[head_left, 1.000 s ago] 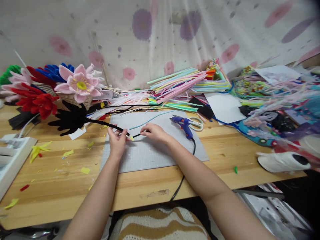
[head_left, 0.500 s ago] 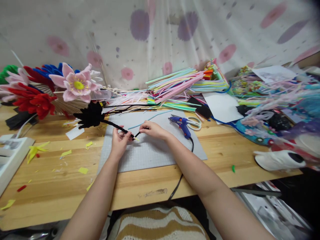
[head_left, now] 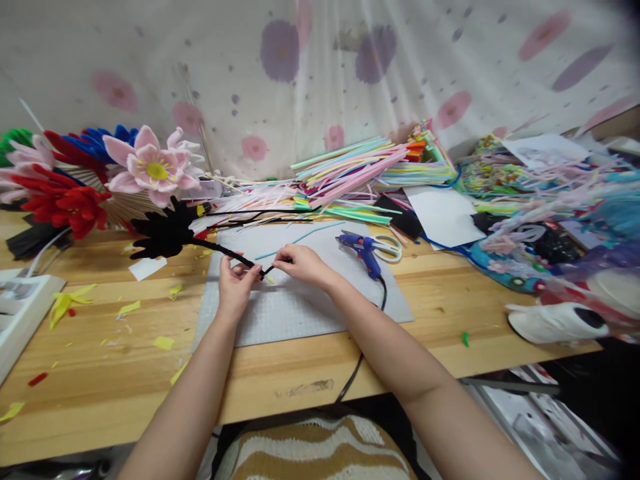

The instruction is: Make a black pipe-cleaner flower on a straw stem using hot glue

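Note:
A black fuzzy flower (head_left: 166,230) on a long black wrapped stem points to the left. My left hand (head_left: 237,280) is closed around that stem near its lower right end. Between the fingertips of my right hand (head_left: 300,262) is pinched a thin black pipe cleaner (head_left: 271,268), which runs to the end of the stem. Both hands are held over the grey cutting mat (head_left: 295,313). Behind them on the mat lies a light blue pipe cleaner (head_left: 300,237).
A blue glue gun (head_left: 361,250) and white-handled scissors (head_left: 389,249) lie right of my hands, the gun's cord running off the front edge. Bundled pipe cleaners (head_left: 350,170) line the back. Finished flowers (head_left: 153,170) and a white power strip (head_left: 25,313) are at left.
The black flower has swung left and turned a little in my left hand. My right hand has shifted slightly left, still pinching the thin black pipe cleaner.

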The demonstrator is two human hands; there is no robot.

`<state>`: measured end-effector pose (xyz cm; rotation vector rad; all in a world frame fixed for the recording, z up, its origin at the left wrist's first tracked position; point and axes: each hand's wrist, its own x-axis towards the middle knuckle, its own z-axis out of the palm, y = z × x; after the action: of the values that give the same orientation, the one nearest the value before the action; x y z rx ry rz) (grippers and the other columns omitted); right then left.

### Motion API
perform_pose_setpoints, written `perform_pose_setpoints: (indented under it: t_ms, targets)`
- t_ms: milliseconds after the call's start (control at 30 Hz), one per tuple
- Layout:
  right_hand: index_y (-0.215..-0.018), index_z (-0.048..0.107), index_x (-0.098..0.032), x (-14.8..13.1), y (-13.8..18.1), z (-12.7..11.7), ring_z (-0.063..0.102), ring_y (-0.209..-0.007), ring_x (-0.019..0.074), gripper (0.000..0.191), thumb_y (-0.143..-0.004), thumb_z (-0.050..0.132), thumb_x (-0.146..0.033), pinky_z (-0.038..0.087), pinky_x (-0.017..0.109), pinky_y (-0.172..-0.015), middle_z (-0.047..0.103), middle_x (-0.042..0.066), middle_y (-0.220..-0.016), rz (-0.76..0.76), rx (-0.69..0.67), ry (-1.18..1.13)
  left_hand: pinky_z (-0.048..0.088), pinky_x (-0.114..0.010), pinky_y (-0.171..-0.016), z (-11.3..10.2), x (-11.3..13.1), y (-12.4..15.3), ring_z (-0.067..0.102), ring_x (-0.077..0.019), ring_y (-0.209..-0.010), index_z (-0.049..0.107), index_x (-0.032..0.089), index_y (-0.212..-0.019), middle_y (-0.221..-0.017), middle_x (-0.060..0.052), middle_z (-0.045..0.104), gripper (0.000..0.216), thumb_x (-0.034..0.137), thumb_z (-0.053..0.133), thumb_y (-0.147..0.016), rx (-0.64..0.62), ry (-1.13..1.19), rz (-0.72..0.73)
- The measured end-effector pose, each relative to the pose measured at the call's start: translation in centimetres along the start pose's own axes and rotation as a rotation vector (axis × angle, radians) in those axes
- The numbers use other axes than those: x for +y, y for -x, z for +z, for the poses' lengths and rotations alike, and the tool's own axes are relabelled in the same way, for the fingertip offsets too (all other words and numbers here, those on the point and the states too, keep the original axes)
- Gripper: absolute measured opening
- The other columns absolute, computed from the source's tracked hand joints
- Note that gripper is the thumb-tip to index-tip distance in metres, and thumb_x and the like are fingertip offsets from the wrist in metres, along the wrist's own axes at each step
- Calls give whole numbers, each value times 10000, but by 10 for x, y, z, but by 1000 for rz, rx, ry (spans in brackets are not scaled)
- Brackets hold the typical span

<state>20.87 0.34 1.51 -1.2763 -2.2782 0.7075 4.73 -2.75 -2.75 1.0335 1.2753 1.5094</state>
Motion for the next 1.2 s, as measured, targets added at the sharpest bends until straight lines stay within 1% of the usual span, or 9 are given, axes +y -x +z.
perform_pose_setpoints:
  t_ms: [200, 467, 567, 667, 767, 867, 1000, 1100, 1200]
  targets:
    - [-803, 647, -188, -5, 2, 7, 539, -738, 109, 169, -786, 509, -284, 334, 216, -628, 640, 14, -817, 31, -2, -1, 498, -229, -461, 1, 1, 1, 578, -99, -444, 364, 207, -922, -670, 41, 592, 516, 274, 718, -553, 70, -36, 5]
    - [-787, 632, -180, -26, 10, 18, 533, -728, 112, 155, -787, 492, -248, 330, 213, -631, 632, 17, -795, -18, -34, 30, 489, -218, -459, 2, -2, 1, 576, -90, -442, 345, 200, -911, -668, 64, 551, 489, 221, 705, -581, 278, -71, 91]
    - [-797, 622, -183, -37, 16, 27, 538, -737, 121, 161, -795, 471, -238, 329, 223, -626, 632, 25, -823, 21, -4, 70, 484, -211, -469, 4, -2, 2, 565, -77, -434, 328, 209, -911, -659, 79, 532, 496, 227, 701, -586, 358, -22, 83]
    - [-814, 612, -187, -44, 20, 42, 546, -753, 130, 181, -813, 439, -242, 340, 232, -634, 635, 31, -851, 81, 59, 76, 476, -203, -497, 6, -3, 2, 560, -68, -441, 313, 217, -903, -621, 98, 509, 508, 234, 704, -580, 417, 89, 27]
    - [-821, 605, -190, -46, 22, 57, 551, -782, 131, 174, -815, 440, -245, 352, 231, -656, 635, 26, -865, 118, 104, 27, 462, -196, -506, 6, -3, 2, 563, -69, -451, 305, 221, -891, -606, 102, 503, 508, 222, 702, -575, 437, 172, -17]
    - [-809, 600, -190, -44, 23, 64, 548, -763, 127, 155, -805, 454, -243, 355, 230, -650, 632, 17, -845, 123, 122, -15, 458, -198, -512, 6, -2, 2, 564, -68, -451, 297, 223, -886, -611, 103, 503, 508, 205, 698, -575, 428, 213, -18]
    - [-782, 597, -189, -37, 23, 55, 536, -746, 115, 151, -805, 457, -240, 361, 223, -660, 626, 9, -815, 98, 173, -51, 475, -211, -505, 6, 0, 2, 558, -69, -438, 294, 220, -889, -625, 97, 513, 510, 207, 696, -575, 421, 197, 12]
    - [-796, 605, -188, -26, 19, 39, 539, -766, 114, 163, -811, 453, -247, 368, 222, -680, 628, 10, -821, 140, 226, -49, 492, -224, -502, 8, 1, 2, 564, -72, -439, 294, 221, -899, -666, 85, 528, 507, 222, 692, -585, 386, 154, 51]
    - [-835, 620, -204, -13, 12, 24, 548, -809, 126, 178, -818, 458, -273, 370, 233, -691, 638, 13, -867, 189, 219, 7, 499, -238, -493, 10, -1, 4, 574, -83, -432, 290, 222, -910, -696, 74, 537, 497, 236, 680, -603, 333, 117, 59]
